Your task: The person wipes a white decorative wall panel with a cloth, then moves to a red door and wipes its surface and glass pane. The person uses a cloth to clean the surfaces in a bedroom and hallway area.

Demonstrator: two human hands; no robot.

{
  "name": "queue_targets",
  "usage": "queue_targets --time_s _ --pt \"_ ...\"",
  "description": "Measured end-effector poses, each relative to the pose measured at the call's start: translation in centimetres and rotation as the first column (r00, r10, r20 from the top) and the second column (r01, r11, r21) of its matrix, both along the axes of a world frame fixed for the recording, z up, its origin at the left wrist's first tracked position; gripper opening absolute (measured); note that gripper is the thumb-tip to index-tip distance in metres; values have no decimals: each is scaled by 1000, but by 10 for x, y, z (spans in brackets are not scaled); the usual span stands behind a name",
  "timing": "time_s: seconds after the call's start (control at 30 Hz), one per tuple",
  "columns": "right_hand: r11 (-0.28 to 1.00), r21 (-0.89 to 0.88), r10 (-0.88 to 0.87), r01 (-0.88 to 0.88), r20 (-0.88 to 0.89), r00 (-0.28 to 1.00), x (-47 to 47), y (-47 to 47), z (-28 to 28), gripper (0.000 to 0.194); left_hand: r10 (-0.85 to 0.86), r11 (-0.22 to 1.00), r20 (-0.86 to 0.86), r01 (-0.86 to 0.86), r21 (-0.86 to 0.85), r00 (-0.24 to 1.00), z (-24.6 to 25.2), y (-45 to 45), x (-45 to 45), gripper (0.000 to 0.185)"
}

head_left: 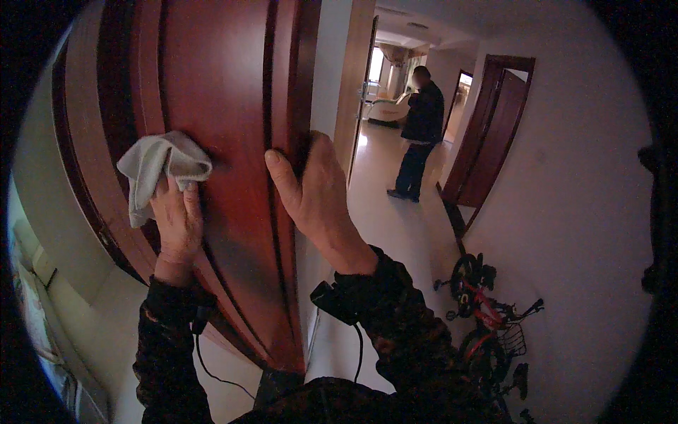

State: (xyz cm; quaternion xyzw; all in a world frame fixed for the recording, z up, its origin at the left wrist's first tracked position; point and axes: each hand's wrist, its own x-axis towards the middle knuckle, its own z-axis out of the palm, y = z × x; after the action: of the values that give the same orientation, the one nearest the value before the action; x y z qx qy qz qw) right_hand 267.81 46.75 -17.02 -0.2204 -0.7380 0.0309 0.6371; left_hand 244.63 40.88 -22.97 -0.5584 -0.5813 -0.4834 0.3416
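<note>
My left hand (177, 222) holds a folded, light grey cloth (159, 164) against the glossy red-brown wooden door frame (217, 100). Part of the cloth hangs loose past the wrist side, and some fingers are hidden beneath its folds. To the right, my right hand (323, 206) grips the outer edge of the same frame. Its thumb lies on the front molding, while the other fingers reach around the corner and are partly hidden. Dark grooves run down the frame between the two hands.
A person (424, 116) in dark clothes stands in the hallway. A red child's bicycle (484, 312) with a wire basket is by the right wall. Farther back are a brown door (495, 138) and a massage chair (389, 110). Black cables (361, 350) hang from both sleeves.
</note>
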Motion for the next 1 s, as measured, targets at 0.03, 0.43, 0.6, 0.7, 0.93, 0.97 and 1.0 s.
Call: queue_targets --time_s 0.03,0.43,0.6,0.7,0.93,0.97,1.0 --pt "1000 4 -7 7 0 1000 3 2 -1 62 11 999 -22 -10 34 1000 7 3 3 45" --pt "1000 -16 24 -24 -13 1000 4 4 1 61 -89 994 -1 89 70 996 -81 18 -10 39" --pt "999 -9 32 -32 -10 999 3 3 -1 61 -70 991 55 76 -112 996 -169 2 -11 40" --pt "997 -52 52 -54 -26 998 4 3 -2 60 -86 986 120 102 -130 989 -169 -8 5 41" --pt "997 -3 72 -72 -50 996 2 4 -1 60 -52 998 -123 54 12 991 -91 -3 1 38" --pt "997 -22 67 -68 -44 997 5 6 -4 60 -83 995 -114 89 50 990 -73 4 6 37" --pt "996 -37 76 -78 -47 996 6 5 -2 60 -82 994 -86 87 59 993 -57 6 4 37"
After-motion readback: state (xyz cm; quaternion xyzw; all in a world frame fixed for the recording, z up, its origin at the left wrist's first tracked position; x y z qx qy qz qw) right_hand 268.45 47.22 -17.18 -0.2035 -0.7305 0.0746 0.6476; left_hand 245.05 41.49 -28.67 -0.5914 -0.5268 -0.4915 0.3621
